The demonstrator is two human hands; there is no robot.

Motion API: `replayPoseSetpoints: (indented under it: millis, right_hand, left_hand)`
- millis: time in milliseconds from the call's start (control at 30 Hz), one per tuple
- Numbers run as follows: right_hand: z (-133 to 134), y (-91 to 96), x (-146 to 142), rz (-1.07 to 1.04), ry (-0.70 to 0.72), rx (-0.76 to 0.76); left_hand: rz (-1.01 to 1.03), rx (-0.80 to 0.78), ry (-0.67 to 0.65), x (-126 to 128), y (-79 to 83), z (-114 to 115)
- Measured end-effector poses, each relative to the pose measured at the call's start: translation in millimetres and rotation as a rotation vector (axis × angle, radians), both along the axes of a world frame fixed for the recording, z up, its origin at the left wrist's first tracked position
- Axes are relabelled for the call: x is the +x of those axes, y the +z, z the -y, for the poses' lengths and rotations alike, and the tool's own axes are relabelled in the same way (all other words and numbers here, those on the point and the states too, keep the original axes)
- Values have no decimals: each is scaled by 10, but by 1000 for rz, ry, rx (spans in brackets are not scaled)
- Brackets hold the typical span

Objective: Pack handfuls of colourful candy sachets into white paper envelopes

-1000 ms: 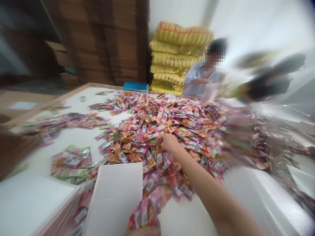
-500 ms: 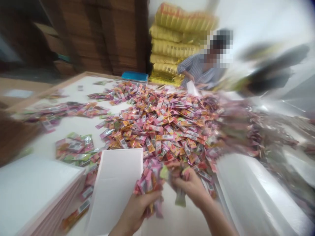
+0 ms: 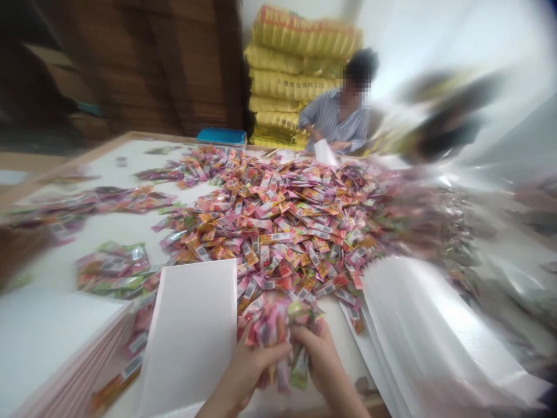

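Note:
My left hand (image 3: pixel 256 357) is closed around a bunch of small pink and orange snack packets (image 3: pixel 272 328), held near the table's front edge. Right beside it, my right hand (image 3: pixel 315 348) grips green and pink packets (image 3: pixel 299 363), pressed up against the left bunch. The two bunches touch, and the fingertips behind them are hidden. A large heap of similar packets (image 3: pixel 278 217) spreads over the table beyond both hands. To the left of my left hand lies a white flat box or stack of sheets (image 3: pixel 191 331).
Clear plastic bags (image 3: pixel 430 331) lie at right, and a white stack (image 3: pixel 52 342) stands at left. Smaller packet groups (image 3: pixel 113 264) are scattered on the white table (image 3: pixel 126 223). Across it, a person in a striped shirt (image 3: pixel 337 119) handles white material before stacked yellow sacks (image 3: pixel 296 87).
My right hand has moved left and closed in on the left bunch; the hands now meet. The view has shifted to the right, so most things appear farther left.

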State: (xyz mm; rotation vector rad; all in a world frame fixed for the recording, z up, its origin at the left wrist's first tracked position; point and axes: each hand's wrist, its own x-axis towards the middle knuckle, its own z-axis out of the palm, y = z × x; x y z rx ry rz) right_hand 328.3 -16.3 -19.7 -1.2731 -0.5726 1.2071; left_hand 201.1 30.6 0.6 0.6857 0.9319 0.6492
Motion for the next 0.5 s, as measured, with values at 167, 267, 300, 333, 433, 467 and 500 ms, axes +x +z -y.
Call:
replayPoseSetpoints:
  millis: [167, 267, 300, 333, 433, 467, 500]
  right_hand:
    - [-94, -105, 11, 149, 140, 34]
    - [-103, -121, 1, 303, 135, 62]
    - [-101, -121, 0, 385, 128, 69]
    - [-98, -126, 0, 477, 124, 74]
    - [-103, -201, -5, 659, 100, 86]
    - [-111, -250, -11, 650, 79, 88]
    - [-120, -304, -21, 613, 50, 83]
  left_hand:
    - [30, -130, -31, -30, -150, -10]
    - [63, -185, -11, -39, -175, -48]
    - [54, -211, -9, -38, -176, -57]
    - [24, -234, -3, -34, -175, -65]
    - [-42, -227, -8, -18, -145, -66]
    - [-28, -204, -31, -12, -125, -60]
    - [0, -170, -62, -6, -101, -51]
